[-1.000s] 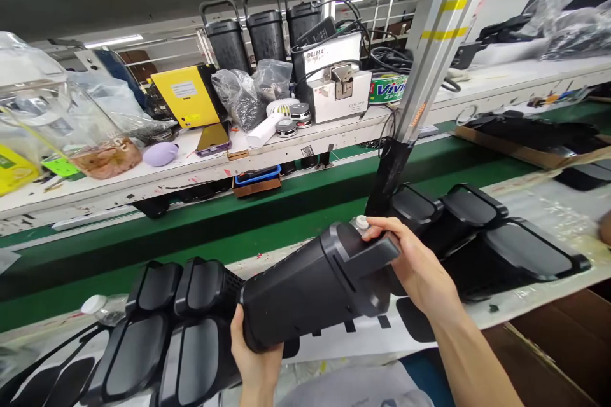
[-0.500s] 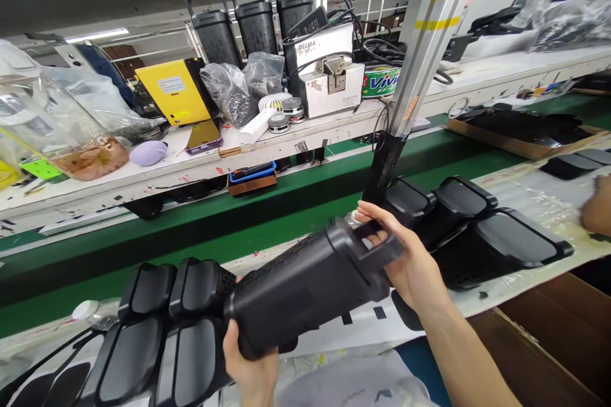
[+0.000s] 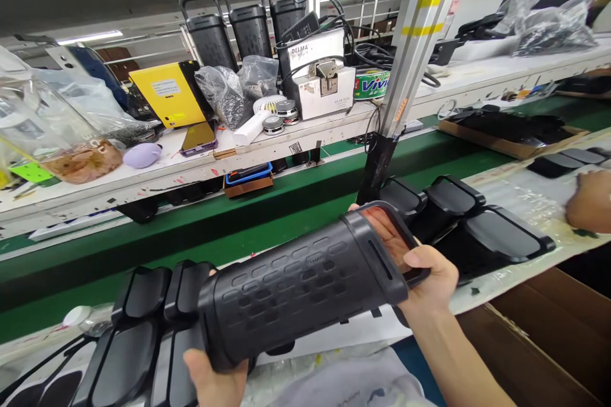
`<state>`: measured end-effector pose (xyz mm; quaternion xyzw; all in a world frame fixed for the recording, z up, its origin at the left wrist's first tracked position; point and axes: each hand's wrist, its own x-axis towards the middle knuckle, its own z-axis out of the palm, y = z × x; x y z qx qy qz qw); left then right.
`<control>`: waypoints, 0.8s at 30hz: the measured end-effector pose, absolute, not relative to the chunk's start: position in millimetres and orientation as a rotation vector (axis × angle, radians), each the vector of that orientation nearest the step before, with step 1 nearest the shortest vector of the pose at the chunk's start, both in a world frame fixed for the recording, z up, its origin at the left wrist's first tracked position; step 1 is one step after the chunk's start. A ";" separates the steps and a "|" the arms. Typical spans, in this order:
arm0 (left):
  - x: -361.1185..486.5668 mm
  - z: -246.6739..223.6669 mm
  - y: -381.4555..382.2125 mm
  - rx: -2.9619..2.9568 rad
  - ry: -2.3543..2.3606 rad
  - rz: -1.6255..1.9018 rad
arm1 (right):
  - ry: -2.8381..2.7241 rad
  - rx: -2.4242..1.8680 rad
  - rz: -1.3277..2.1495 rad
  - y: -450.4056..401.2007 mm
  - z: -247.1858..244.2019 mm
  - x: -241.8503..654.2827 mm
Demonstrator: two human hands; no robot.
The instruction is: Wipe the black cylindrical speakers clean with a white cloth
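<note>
Between my two hands hangs a black plastic casing with a loop handle [image 3: 296,299], tilted, its dimpled and slotted side turned up toward me. My left hand [image 3: 217,381] is closed around its lower left end, with part of the fingers hidden beneath. At the other end my right hand [image 3: 432,276] grips the loop handle, thumb on the outer bar and fingers reaching behind it. Left of the casing, several similar black casings [image 3: 126,356] stand on the bench, close to my left hand. More of the same kind [image 3: 506,235] stand on the right, beyond my right hand.
A metal post [image 3: 405,57] rises behind the casing. The shelf [image 3: 191,168] above holds a white DELMA box [image 3: 329,79], a yellow panel [image 3: 165,94] and bagged parts. An open cardboard box [image 3: 529,343] sits lower right. Another person's hand [image 3: 589,200] is at the right edge.
The casing has rolled so its patterned side now faces me, and the loop handle shows more fully. My right hand has shifted its grip on the handle; my left hand moved slightly left and down.
</note>
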<state>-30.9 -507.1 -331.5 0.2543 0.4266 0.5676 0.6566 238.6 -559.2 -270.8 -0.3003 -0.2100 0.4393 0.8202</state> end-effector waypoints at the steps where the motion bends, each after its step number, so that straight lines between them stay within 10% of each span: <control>1: -25.9 -329.2 -508.7 0.500 1.009 1.305 | -0.477 -0.616 0.915 -560.1 -269.0 239.3; 11: -0.8 -293.8 -508.4 0.151 1.199 1.357 | -0.630 -0.598 0.902 -561.6 -269.5 240.9; 24: 8.1 -367.8 -500.2 0.849 1.216 1.497 | -0.696 -0.884 0.651 -573.0 -258.5 221.4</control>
